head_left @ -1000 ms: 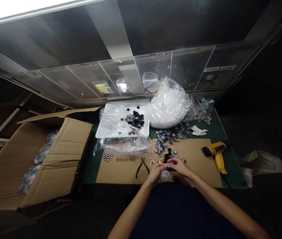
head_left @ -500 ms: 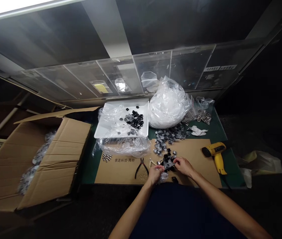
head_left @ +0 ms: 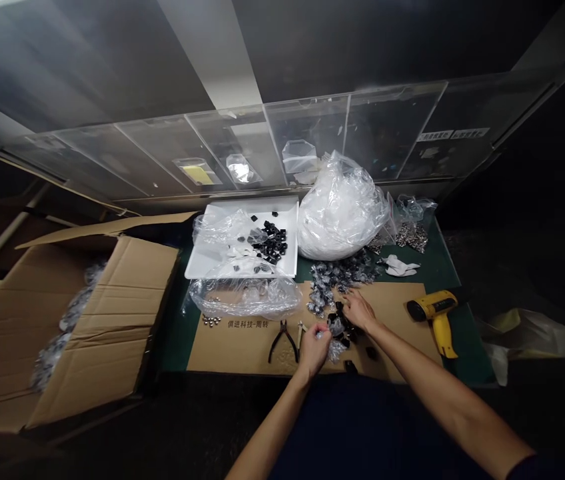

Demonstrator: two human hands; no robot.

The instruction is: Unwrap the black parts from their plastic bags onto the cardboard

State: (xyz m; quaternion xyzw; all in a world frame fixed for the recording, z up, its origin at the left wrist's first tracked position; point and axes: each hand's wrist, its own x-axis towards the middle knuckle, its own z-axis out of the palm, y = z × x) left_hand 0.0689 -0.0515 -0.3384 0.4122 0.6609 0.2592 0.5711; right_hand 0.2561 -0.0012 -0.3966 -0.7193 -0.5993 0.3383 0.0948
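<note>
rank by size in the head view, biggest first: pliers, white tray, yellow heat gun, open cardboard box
1. open cardboard box
2. white tray
3. yellow heat gun
4. pliers

All four differ clearly in the image.

Item count
One left hand [head_left: 315, 350], one right hand [head_left: 358, 310]. Cardboard box [head_left: 115, 320]: one. Cardboard sheet [head_left: 242, 353]: one. White tray [head_left: 290, 220]: one. Heat gun [head_left: 435, 308]: one. Black-handled pliers [head_left: 283, 327]: one pair. White glove [head_left: 400, 266]: one. Big white bag [head_left: 340, 213]: one. Labels [head_left: 435, 135]: two. Black pieces [head_left: 275, 243], wrapped pieces [head_left: 321, 290], metal balls [head_left: 211, 321]: many each, too crowded to count.
</note>
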